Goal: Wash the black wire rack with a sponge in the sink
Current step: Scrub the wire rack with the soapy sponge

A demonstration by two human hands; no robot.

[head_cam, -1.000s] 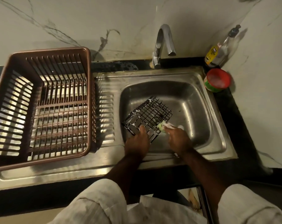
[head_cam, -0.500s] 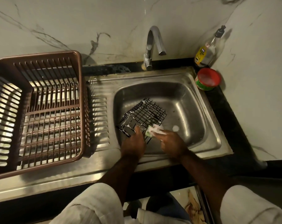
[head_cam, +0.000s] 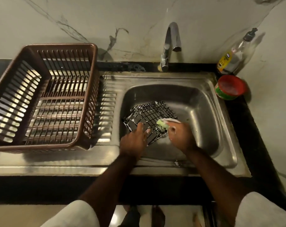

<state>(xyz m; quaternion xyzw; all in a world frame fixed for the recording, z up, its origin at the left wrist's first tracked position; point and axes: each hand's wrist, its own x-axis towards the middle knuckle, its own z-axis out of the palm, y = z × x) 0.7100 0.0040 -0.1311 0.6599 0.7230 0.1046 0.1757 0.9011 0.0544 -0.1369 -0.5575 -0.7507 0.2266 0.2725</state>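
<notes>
From my feed I see the black wire rack (head_cam: 151, 115) sitting tilted inside the sink (head_cam: 204, 112), toward the left half of the basin, with flecks of white foam on its wires. My left hand (head_cam: 134, 140) holds the rack at its near edge, the thumb raised on the left side and the fingers curled over the wires. My right hand (head_cam: 180, 136) is closed around the sponge (head_cam: 161, 125), a pale green pad with a whitish layer. It presses the sponge against the near-right part of the rack, just beside the left hand's fingertips. The two hands are close together but not touching.

The tap (head_cam: 170, 45) stands at the far rim of the sink, and I cannot make out any water running. On the ribbed drainboard (head_cam: 106, 112) to the left rests a brown slatted basket (head_cam: 40, 46). In the far right corner a pump bottle (head_cam: 234, 58) with a yellow label leans against the marble wall, and a red-topped green tub (head_cam: 229, 86) sits just near of it on the black counter. White sleeves show at the bottom edge.
</notes>
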